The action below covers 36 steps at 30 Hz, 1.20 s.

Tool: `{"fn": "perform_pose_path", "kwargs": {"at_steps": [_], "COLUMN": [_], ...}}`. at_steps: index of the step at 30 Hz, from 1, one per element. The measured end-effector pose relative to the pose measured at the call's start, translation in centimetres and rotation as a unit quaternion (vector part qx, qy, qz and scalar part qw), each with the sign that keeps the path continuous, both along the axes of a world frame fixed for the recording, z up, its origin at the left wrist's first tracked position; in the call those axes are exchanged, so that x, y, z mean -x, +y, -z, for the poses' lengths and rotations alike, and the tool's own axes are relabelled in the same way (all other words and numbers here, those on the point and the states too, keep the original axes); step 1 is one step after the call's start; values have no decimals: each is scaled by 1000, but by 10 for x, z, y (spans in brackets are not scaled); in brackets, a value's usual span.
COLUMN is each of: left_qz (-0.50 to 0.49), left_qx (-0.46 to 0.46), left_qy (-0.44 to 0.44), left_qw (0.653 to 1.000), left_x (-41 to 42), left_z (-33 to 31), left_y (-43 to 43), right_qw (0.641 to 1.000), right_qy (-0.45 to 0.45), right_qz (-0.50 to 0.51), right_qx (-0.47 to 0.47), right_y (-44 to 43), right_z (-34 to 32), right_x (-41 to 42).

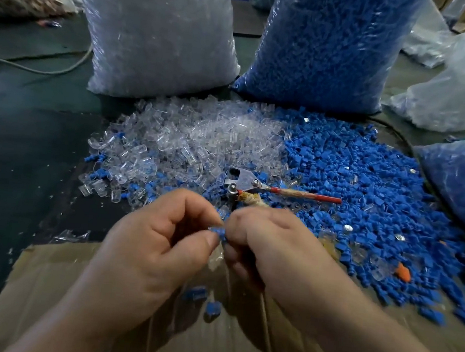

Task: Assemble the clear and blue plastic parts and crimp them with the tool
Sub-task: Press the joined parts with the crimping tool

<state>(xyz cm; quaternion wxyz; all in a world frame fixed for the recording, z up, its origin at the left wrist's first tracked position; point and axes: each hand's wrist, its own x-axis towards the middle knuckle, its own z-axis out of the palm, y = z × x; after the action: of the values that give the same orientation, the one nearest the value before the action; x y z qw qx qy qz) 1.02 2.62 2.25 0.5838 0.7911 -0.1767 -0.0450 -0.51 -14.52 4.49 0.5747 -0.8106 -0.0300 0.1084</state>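
Observation:
My left hand [160,239] and my right hand [264,241] meet at the centre, fingertips pinched together on a small blue plastic part [218,232] with a clear plastic part [216,256] hanging just below it. Which hand holds which piece I cannot tell exactly. The crimping tool [253,187], metal-headed with red handles wrapped in tape, lies just beyond my hands; its lower handle runs under my right hand. A heap of clear parts [195,141] spreads behind on the left. A heap of blue parts [360,188] spreads on the right.
A large bag of clear parts [159,35] and a large bag of blue parts [332,46] stand behind the heaps. Another blue bag [463,184] is at the right edge. Flat cardboard [50,286] lies under my arms, with two assembled blue pieces [213,308] on it.

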Motion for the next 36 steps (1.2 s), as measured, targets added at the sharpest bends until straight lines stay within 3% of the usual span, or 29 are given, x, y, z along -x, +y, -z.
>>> {"fn": "perform_pose_path", "kwargs": {"at_steps": [2, 5, 6, 13, 18, 22, 28, 36], "left_qz": [33, 71, 72, 65, 47, -28, -23, 28], "left_qx": [-82, -244, -283, -288, -339, -349, -418, -350], "left_qy": [-29, -44, -49, -36, -76, -70, -96, -92], "left_qw": [996, 966, 955, 955, 937, 934, 903, 932], "left_x": [-1, -7, -8, -8, -10, -11, -9, -8], "left_z": [-5, -5, -4, 2, 5, 11, 11, 7], "left_y": [10, 23, 24, 23, 18, 17, 7, 7], "right_qw": [996, 932, 915, 889, 906, 883, 863, 878], "right_qy": [20, -111, -136, -161, -151, -198, -225, -222], "right_qz": [-49, -101, -116, -167, -104, -75, -78, -105], "right_qx": [76, 331, 362, 394, 381, 419, 445, 411], "right_y": [-4, -7, -6, 2, 3, 6, 6, 4], "right_z": [-3, -1, 0, 5, 11, 20, 27, 23], "right_x": [0, 4, 6, 8, 5, 2, -9, -7]}}
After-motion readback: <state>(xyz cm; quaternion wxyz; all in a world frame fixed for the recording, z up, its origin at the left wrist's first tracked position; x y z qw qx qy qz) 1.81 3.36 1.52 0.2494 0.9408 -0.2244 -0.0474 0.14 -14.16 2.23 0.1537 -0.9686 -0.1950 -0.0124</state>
